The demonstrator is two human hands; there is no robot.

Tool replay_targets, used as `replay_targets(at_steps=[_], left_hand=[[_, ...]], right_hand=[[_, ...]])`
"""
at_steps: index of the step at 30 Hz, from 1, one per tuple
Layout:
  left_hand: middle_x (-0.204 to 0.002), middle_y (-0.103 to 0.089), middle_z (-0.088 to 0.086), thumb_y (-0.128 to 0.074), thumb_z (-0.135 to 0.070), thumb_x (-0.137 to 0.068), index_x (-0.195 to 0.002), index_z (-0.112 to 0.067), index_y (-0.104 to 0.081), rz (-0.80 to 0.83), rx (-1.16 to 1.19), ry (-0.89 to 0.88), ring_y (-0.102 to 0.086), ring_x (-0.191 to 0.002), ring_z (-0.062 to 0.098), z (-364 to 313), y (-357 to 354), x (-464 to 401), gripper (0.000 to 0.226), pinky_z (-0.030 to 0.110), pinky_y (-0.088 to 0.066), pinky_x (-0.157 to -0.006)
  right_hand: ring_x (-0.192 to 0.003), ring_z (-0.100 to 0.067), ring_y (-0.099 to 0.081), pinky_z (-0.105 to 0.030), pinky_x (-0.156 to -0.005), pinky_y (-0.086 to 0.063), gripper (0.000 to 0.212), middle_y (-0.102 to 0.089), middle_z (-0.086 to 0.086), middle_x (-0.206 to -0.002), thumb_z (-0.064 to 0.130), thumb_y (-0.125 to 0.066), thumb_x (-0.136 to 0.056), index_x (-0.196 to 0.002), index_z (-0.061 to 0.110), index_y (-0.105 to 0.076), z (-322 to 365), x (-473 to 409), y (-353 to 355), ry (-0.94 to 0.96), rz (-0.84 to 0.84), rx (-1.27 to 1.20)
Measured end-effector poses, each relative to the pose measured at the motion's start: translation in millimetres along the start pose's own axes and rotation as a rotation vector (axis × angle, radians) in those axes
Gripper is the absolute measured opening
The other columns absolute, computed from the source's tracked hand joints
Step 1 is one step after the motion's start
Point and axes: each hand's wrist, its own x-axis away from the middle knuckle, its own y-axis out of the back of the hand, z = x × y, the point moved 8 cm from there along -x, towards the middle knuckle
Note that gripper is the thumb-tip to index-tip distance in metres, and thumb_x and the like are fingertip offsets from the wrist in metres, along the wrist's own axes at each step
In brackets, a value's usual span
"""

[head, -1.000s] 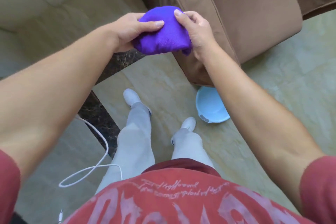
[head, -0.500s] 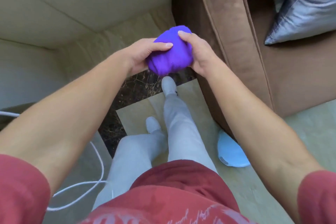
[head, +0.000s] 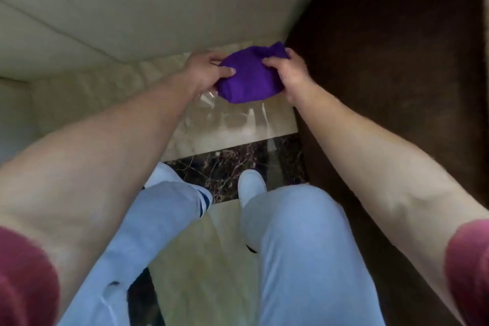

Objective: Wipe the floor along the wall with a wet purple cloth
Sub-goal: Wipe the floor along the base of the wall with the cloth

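Purple cloth (head: pixel 248 78) bunched into a ball, clamped between both hands in front of the body. Left hand (head: pixel 205 71) closed on its left side, thumb across the front; right hand (head: pixel 292 74) closed on its right side. Directly behind the grip, beige wall (head: pixel 158 8). Below the grip, glossy beige floor (head: pixel 232 124) and a dark marble strip (head: pixel 225 169). Right of it, a dark brown surface (head: pixel 397 61). White shoes (head: pixel 250 184) under the arms.

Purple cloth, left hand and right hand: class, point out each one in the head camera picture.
purple cloth (head: pixel 247 81), head view, middle of the bunched fabric.
left hand (head: pixel 205 71), head view, back of the hand.
right hand (head: pixel 292 75), head view, back of the hand.
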Motion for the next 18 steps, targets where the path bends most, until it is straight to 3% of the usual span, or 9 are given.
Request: replay_targets(at_steps=[3,5,8,11,14,15,16,18], left_hand=[[-0.104,-0.066,0.015,-0.07,0.001,-0.086,-0.128,-0.004,-0.062,-0.029,-0.05,-0.019,-0.065,-0.085,0.022,43.1,6.5,-77.0,0.043,0.028,-0.056,-0.066],[-0.097,-0.065,0.015,-0.071,0.001,-0.085,-0.127,-0.001,-0.062,-0.056,-0.045,-0.047,-0.063,-0.077,0.021,65.6,10.1,-123.2,0.042,0.027,-0.056,-0.067],[-0.089,-0.068,0.013,-0.074,-0.004,-0.084,-0.12,-0.001,-0.066,-0.103,-0.101,-0.098,-0.067,-0.08,0.026,89.8,14.7,-178.1,0.037,0.032,-0.06,-0.073],[-0.107,-0.07,0.024,-0.076,-0.015,-0.083,-0.118,-0.006,-0.066,-0.139,-0.165,-0.141,-0.068,-0.1,0.036,99.6,20.3,-212.2,0.037,0.044,-0.055,-0.093],[-0.121,-0.064,0.016,-0.072,-0.03,-0.085,-0.124,-0.014,-0.061,-0.3,-0.421,-0.286,-0.063,-0.107,0.03,110.7,40.8,-211.4,0.043,0.036,-0.047,-0.098],[-0.126,-0.06,0.015,-0.068,-0.032,-0.086,-0.126,-0.015,-0.06,-0.373,-0.524,-0.351,-0.06,-0.111,0.032,115.7,51.4,-202.3,0.044,0.038,-0.045,-0.099],[-0.13,-0.057,0.016,-0.066,-0.032,-0.087,-0.128,-0.014,-0.059,-0.424,-0.635,-0.398,-0.056,-0.116,0.035,123.2,62.1,-190.5,0.045,0.041,-0.044,-0.1],[-0.141,-0.049,0.018,-0.064,-0.034,-0.087,-0.132,-0.014,-0.056,-0.435,-0.888,-0.408,-0.048,-0.126,0.04,147.1,81.2,-174.6,0.051,0.047,-0.04,-0.104]], right_hand=[[-0.058,-0.001,-0.065,-0.013,-0.053,-0.05,0.025,-0.065,-0.002,-0.078,-0.007,-0.075,-0.076,-0.08,0.013,-0.06,-30.2,-79.5,-22.1,0.066,0.027,0.254],[-0.06,0.002,-0.061,-0.01,-0.049,-0.046,0.029,-0.061,0.006,-0.078,0.002,-0.08,-0.075,-0.082,0.018,-0.056,-46.6,-125.7,-32.4,0.122,0.018,0.374],[-0.083,-0.011,-0.062,-0.02,-0.069,-0.05,0.035,-0.063,0.004,-0.095,0.014,-0.082,-0.076,-0.1,0.018,-0.058,-68.8,-178.1,-46.6,0.174,0.021,0.467],[-0.102,-0.021,-0.063,-0.024,-0.077,-0.046,0.044,-0.064,-0.002,-0.111,0.025,-0.079,-0.08,-0.116,0.013,-0.058,-73.8,-205.6,-49.8,0.249,-0.074,0.593],[-0.119,-0.032,-0.057,-0.039,-0.095,-0.047,0.053,-0.06,-0.012,-0.129,0.041,-0.063,-0.088,-0.131,0.011,-0.053,-57.0,-191.2,-49.1,0.597,-0.395,0.881],[-0.121,-0.034,-0.054,-0.044,-0.099,-0.045,0.053,-0.059,-0.014,-0.13,0.045,-0.058,-0.089,-0.131,0.014,-0.053,-54.5,-177.3,-58.3,0.732,-0.422,0.955],[-0.124,-0.035,-0.052,-0.048,-0.103,-0.042,0.053,-0.057,-0.014,-0.132,0.05,-0.053,-0.09,-0.132,0.017,-0.054,-59.7,-166.8,-74.5,0.825,-0.347,1.064],[-0.142,-0.037,-0.034,-0.059,-0.116,-0.026,0.056,-0.043,-0.013,-0.151,0.057,-0.044,-0.093,-0.14,0.028,-0.05,-94.7,-161.9,-105.7,0.797,-0.029,1.365]])
